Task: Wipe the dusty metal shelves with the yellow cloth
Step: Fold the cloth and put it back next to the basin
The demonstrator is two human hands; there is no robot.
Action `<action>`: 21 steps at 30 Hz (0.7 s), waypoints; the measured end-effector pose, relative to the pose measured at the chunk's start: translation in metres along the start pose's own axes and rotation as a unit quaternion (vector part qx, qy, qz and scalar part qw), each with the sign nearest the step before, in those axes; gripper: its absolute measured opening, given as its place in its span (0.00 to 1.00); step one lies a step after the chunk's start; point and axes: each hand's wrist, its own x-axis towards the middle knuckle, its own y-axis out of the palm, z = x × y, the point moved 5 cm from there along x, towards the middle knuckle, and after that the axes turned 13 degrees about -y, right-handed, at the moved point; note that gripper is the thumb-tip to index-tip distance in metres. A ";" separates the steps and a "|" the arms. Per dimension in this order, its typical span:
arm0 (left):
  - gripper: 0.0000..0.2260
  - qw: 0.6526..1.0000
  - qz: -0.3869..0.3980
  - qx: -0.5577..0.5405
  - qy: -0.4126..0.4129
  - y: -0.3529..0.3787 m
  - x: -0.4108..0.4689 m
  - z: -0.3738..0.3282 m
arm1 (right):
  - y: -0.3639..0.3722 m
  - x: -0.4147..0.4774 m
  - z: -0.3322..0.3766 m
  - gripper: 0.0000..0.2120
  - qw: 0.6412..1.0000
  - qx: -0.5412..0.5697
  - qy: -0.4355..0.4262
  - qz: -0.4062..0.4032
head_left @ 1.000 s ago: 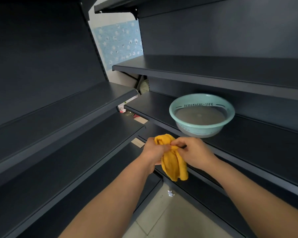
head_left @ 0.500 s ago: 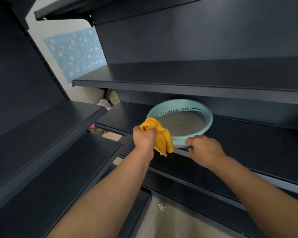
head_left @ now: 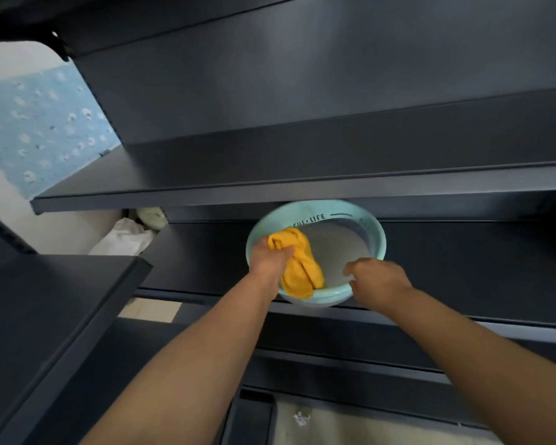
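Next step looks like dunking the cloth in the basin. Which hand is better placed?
Left. The left hand holds the yellow cloth right over the basin, so it only needs to lower. The right hand is at the near rim, probably steadying it.

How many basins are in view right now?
1: the teal basin sits on the dark shelf ahead, under the next shelf up; the left hand holds the yellow cloth over it. Shelves may hide others.
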 end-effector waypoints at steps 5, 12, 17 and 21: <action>0.20 0.989 -0.011 0.150 0.006 0.015 0.033 -0.001 | -0.003 0.012 -0.016 0.15 1.000 0.010 -0.004 -0.018; 0.21 0.982 -0.048 0.183 -0.014 0.041 0.067 -0.014 | -0.012 0.030 -0.042 0.18 0.999 0.005 -0.009 -0.039; 0.21 0.943 -0.073 0.325 -0.024 0.047 0.075 -0.017 | -0.012 0.040 -0.051 0.15 0.999 -0.007 -0.021 -0.027; 0.15 0.923 -0.082 0.374 -0.027 0.031 0.075 -0.015 | -0.011 0.047 -0.045 0.15 0.999 -0.012 -0.036 -0.011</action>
